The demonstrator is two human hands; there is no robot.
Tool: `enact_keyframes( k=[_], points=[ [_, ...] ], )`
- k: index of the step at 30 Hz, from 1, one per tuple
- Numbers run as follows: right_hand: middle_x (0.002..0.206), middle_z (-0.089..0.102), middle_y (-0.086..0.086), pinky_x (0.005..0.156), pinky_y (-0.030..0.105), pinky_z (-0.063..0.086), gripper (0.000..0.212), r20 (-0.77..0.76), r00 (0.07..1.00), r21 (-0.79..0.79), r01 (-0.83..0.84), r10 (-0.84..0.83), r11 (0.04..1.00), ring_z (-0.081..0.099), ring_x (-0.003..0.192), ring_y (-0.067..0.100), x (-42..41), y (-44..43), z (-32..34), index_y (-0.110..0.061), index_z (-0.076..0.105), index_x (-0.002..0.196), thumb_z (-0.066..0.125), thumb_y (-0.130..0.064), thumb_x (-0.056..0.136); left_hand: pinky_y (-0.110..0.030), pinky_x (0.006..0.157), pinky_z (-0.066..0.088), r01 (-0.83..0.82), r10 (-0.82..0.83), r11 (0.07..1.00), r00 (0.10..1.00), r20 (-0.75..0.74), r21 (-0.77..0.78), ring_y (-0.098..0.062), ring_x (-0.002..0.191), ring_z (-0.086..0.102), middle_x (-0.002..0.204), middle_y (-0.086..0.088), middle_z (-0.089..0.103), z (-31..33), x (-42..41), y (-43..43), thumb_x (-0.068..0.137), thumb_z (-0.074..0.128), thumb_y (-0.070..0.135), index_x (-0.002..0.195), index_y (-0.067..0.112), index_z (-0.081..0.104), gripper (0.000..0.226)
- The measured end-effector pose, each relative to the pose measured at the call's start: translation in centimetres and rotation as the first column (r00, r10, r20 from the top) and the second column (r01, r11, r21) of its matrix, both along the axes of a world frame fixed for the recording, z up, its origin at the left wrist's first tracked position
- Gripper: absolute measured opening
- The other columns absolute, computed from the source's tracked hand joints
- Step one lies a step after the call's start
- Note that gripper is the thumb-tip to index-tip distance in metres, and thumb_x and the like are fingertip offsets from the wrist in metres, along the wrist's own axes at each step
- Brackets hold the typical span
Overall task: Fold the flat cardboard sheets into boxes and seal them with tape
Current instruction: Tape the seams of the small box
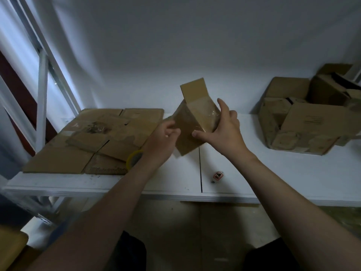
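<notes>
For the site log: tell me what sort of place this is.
Probably a packing or storage room: flattened cardboard sheets piled on a white worktable, a heap of folded boxes at its right end, and a yellow tape roll beside the sheets.

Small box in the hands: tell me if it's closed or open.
Open at the top: one flap sticks up unfolded above the small box, which the left hand and right hand hold tilted.

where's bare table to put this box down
Widest bare patch: front right of the table, between the small white item and the box pile. A narrower strip lies below the held box, right of the tape roll. The left is crowded with flat sheets.
</notes>
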State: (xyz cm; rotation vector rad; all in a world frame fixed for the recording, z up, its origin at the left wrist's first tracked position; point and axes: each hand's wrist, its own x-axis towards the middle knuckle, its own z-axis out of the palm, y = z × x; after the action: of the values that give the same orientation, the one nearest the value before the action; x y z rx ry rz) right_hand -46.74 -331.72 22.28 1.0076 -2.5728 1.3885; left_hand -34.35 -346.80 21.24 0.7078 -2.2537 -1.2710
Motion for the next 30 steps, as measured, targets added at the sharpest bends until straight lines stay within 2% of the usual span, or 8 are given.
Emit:
enact_keyframes(
  k=[3,7,13,17,21,26,28,30],
  points=[
    [0.134,0.032,-0.001,0.102,0.029,0.043,0.138,0.036,0.996,-0.089,-0.074,0.077,0.993,0.043,0.122,0.014,0.4,1.3,0.9,-0.034,0.001,0.160,0.096,-0.045,0.060,-0.042,0.085,0.061,0.159,-0.104,0.959,0.967,-0.233,0.234,-0.010,0.108,0.066,0.123,0.011,0.064,2.1,-1.7,1.7,0.097,0.059,0.041,0.150,0.043,0.035,0.058],
    [0.124,0.040,-0.005,0.072,0.010,0.047,0.101,0.013,0.997,-0.118,-0.072,0.074,0.990,0.053,0.099,0.004,0.1,3.1,1.4,-0.033,0.025,0.155,0.087,-0.028,0.076,-0.045,0.095,0.056,0.184,-0.150,0.969,0.968,-0.201,0.163,-0.015,0.114,0.065,0.126,0.006,0.063,3.3,-3.2,2.6,0.086,0.064,0.051,0.137,0.053,0.041,0.057],
    [0.128,0.052,-0.012,0.067,0.026,0.056,0.063,0.044,0.999,-0.138,-0.013,0.019,0.990,0.064,0.081,0.004,-1.7,6.0,1.2,-0.024,0.037,0.130,0.080,-0.018,0.084,-0.049,0.086,0.060,0.157,-0.113,0.975,0.959,-0.259,0.156,-0.013,0.104,0.064,0.122,-0.002,0.058,3.2,-5.0,4.7,0.098,0.064,0.029,0.106,0.025,0.045,0.021],
    [0.137,0.052,-0.003,0.081,0.045,0.060,0.080,-0.031,0.999,-0.143,0.016,-0.021,0.990,0.067,0.089,0.013,-2.7,7.2,0.2,-0.037,0.023,0.133,0.080,-0.012,0.083,-0.040,0.080,0.063,0.161,-0.173,0.985,0.939,-0.297,-0.065,-0.017,0.101,0.069,0.122,0.002,0.061,2.4,-6.6,6.3,0.100,0.058,0.009,0.113,0.041,0.030,0.045],
    [0.146,0.045,0.004,0.092,0.043,0.054,0.112,-0.216,0.976,-0.042,-0.008,-0.001,0.999,0.057,0.119,0.026,-4.5,8.6,-0.8,-0.053,0.004,0.154,0.077,-0.006,0.085,-0.030,0.085,0.060,0.253,-0.295,0.948,0.925,-0.238,-0.193,-0.013,0.107,0.067,0.120,0.006,0.060,1.6,-8.7,7.4,0.099,0.055,0.002,0.132,0.057,0.032,0.068],
    [0.118,0.045,0.007,0.083,0.037,0.054,0.115,-0.274,0.961,0.064,0.042,-0.023,0.997,0.058,0.096,0.024,-7.9,10.2,-3.1,-0.057,-0.001,0.155,0.073,0.000,0.087,-0.004,0.088,0.046,0.416,-0.456,0.880,0.875,-0.163,-0.229,0.015,0.108,0.056,0.128,0.013,0.051,-0.4,-12.3,8.0,0.096,0.054,-0.007,0.141,0.060,0.030,0.085],
    [0.114,0.045,0.007,0.079,0.040,0.055,0.114,-0.256,0.966,0.097,0.050,-0.023,0.994,0.058,0.093,0.028,-9.4,10.7,-4.6,-0.058,-0.001,0.154,0.069,0.003,0.088,-0.006,0.096,0.043,0.482,-0.519,0.842,0.847,-0.116,-0.242,0.018,0.115,0.052,0.139,0.012,0.051,-1.7,-13.9,8.1,0.096,0.053,-0.007,0.151,0.052,0.028,0.085],
    [0.117,0.047,0.008,0.076,0.038,0.052,0.112,-0.219,0.975,0.149,0.053,-0.019,0.988,0.058,0.095,0.030,-10.9,11.3,-6.2,-0.058,-0.001,0.154,0.066,0.005,0.089,-0.021,0.101,0.049,0.514,-0.539,0.815,0.842,-0.023,-0.267,0.003,0.118,0.059,0.134,0.004,0.061,-3.3,-15.4,8.1,0.096,0.054,-0.001,0.153,0.054,0.022,0.085]
  ],
)
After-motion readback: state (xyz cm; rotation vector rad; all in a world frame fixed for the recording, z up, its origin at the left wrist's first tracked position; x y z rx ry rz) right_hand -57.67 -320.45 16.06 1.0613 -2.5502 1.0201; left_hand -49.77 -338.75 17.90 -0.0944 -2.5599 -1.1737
